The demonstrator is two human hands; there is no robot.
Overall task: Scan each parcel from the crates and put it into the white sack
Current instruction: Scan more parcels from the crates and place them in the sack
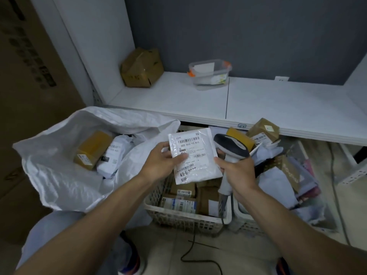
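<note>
My left hand (161,160) pinches a flat white parcel (195,155) by its left edge, label side up, above the white mesh crate (178,214). My right hand (236,170) grips the handle of a grey barcode scanner (231,147), whose head sits just right of the parcel's label. The white sack (59,165) lies open at the left, with a brown box (92,148) and a white mailer (111,155) inside. A second crate (250,223) at the right is heaped with parcels (278,169).
A white shelf (258,108) runs above the crates, carrying a crumpled brown box (142,68) and a clear plastic tub (210,73). A tall cardboard carton (25,76) stands at the left. The scanner's black cable (196,257) trails across the floor.
</note>
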